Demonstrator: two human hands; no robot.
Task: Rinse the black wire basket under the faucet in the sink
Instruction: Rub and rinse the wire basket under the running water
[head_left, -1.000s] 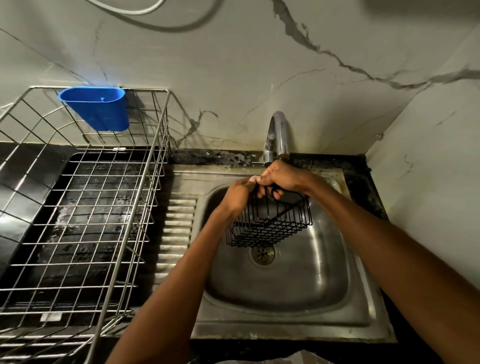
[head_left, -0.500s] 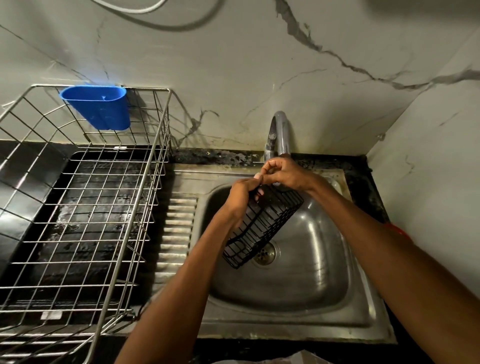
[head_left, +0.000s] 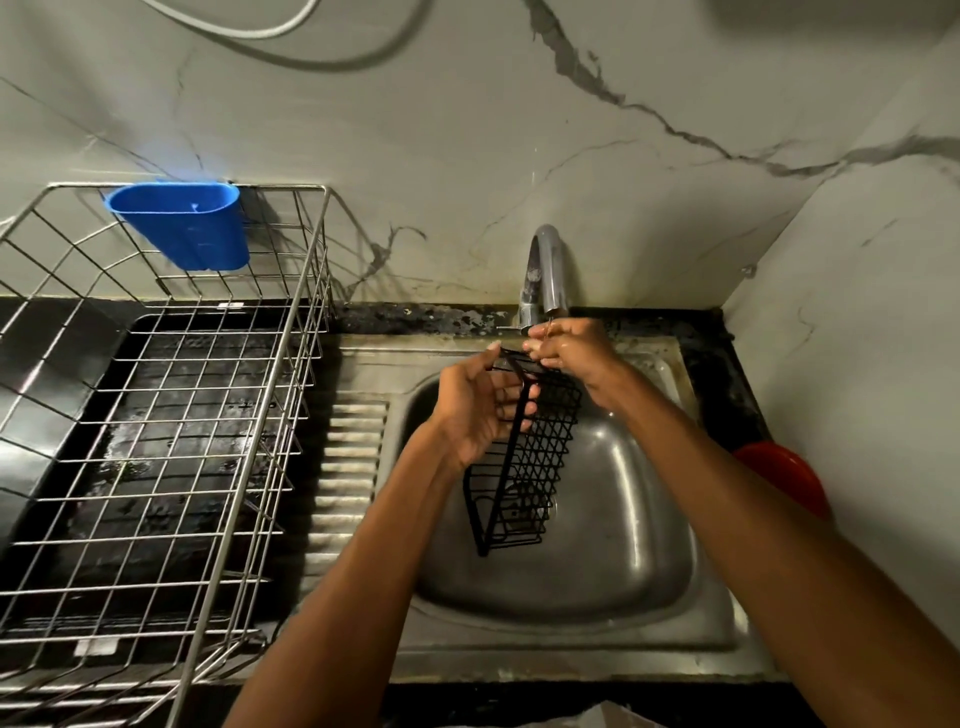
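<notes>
The black wire basket (head_left: 524, 467) hangs on end over the steel sink (head_left: 613, 561), its long side pointing down toward the drain. My right hand (head_left: 569, 348) grips its top end right under the chrome faucet (head_left: 545, 270), where a thin stream of water falls onto my fingers. My left hand (head_left: 480, 405) holds the basket's upper left side, with the fingers curled around the wire frame. Part of the top rim is hidden behind both hands.
A large steel wire dish rack (head_left: 156, 415) with a blue plastic cup holder (head_left: 182, 223) fills the counter on the left. A ribbed drainboard (head_left: 348, 467) lies between rack and sink. A red object (head_left: 784, 473) sits on the right, beside the marble wall.
The basket has swung from lying level to hanging nearly upright, with its lower end now toward the drain. Both hands rose slightly toward the faucet spout and kept their hold.
</notes>
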